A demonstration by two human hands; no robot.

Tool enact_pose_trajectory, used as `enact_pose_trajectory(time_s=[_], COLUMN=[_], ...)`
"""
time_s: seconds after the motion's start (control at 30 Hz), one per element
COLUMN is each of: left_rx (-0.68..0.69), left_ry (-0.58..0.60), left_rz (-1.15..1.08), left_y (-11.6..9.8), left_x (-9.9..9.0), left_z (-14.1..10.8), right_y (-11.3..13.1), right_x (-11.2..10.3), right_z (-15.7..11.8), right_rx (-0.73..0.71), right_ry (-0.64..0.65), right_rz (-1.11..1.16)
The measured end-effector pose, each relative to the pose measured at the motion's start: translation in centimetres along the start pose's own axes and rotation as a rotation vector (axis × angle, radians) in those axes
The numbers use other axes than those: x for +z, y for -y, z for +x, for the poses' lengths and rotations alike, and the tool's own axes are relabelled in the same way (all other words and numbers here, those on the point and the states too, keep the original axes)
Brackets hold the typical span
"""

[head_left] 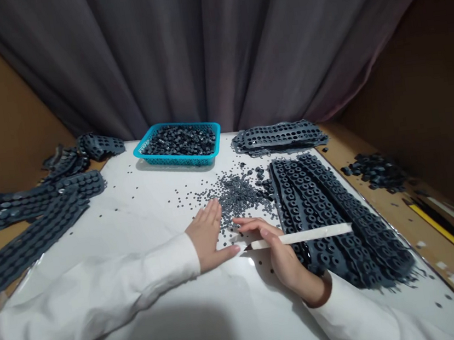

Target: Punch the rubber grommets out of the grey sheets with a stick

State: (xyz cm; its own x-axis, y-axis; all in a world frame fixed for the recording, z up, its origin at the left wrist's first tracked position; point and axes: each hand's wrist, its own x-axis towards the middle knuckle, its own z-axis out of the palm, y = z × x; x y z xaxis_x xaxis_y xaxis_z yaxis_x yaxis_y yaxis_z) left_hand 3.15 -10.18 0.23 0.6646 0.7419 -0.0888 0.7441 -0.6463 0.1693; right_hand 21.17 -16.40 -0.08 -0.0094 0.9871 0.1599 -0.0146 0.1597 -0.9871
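Observation:
My left hand [210,235] lies flat on the white board [178,314], fingers stretched out, at the left edge of a heap of tiny dark discs [238,192]. To its right, my right hand [278,252] holds a white pencil-like tool [317,233] with a dark pointed tip toward my left thumb. The right index finger reaches out near the heap's lower edge. Beside that hand, on the right, lie dark rubber-like strips [327,213] covered in rows of rings.
A blue basket [180,161] of small dark pieces stands at the back. Perforated strips [281,137] lie back right, more strips [31,232] on the left. Beyond the board's right edge are a dark pile [378,172] and a yellow tool [452,236]. A grey curtain [211,45] hangs behind.

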Motion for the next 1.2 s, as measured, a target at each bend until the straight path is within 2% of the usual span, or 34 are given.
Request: enact_pose_trajectory(time_s=[0.13, 0.27, 0.37, 0.47, 0.6, 0.7, 0.8, 0.87, 0.97, 1.1, 1.2], left_rx=[0.060, 0.097, 0.093, 0.053, -0.133, -0.279, -0.387, -0.405, -0.298, -0.026, 0.111], left_ry=[0.005, -0.012, -0.051, -0.079, -0.119, -0.154, -0.126, -0.086, -0.041, -0.003, 0.002], left_rz=[-0.042, -0.073, -0.103, -0.146, -0.152, -0.083, -0.010, 0.015, 0.026, 0.015, 0.002], left_y=[-2.3, -2.0, 0.4, 3.9, 9.0, 12.0, 13.4, 13.3, 11.6, 7.0, 3.6], left_x=[-0.1, -1.0, -2.4, -3.9, -5.1, -4.3, -2.3, -0.9, 0.1, 0.1, -0.2], left_z=[1.6, 1.0, 0.2, -0.4, -1.3, -2.0, -2.4, -2.2, -1.5, -0.1, 0.8], right_y=[0.0, 0.4, 0.6, 0.6, 0.6, 0.7, 0.6, 0.6, 0.4, 0.3, 0.3], right_x=[-0.2, -0.4, -0.3, -0.2, 0.0, 0.2, 0.3, 0.3, 0.4, 0.4, 0.2], right_z=[0.1, 0.3, 0.5, 0.5, 0.3, 0.3, 0.4, 0.4, 0.4, 0.2, 0.1], right_rx=[-0.012, 0.042, 0.028, 0.013, 0.079, 0.103, 0.107, 0.116, 0.131, 0.139, 0.125], right_ry=[-0.016, -0.088, -0.176, -0.240, -0.236, -0.232, -0.229, -0.222, -0.219, -0.221, -0.207], right_rz=[0.040, 0.208, 0.292, 0.303, 0.327, 0.327, 0.318, 0.324, 0.329, 0.306, 0.287])
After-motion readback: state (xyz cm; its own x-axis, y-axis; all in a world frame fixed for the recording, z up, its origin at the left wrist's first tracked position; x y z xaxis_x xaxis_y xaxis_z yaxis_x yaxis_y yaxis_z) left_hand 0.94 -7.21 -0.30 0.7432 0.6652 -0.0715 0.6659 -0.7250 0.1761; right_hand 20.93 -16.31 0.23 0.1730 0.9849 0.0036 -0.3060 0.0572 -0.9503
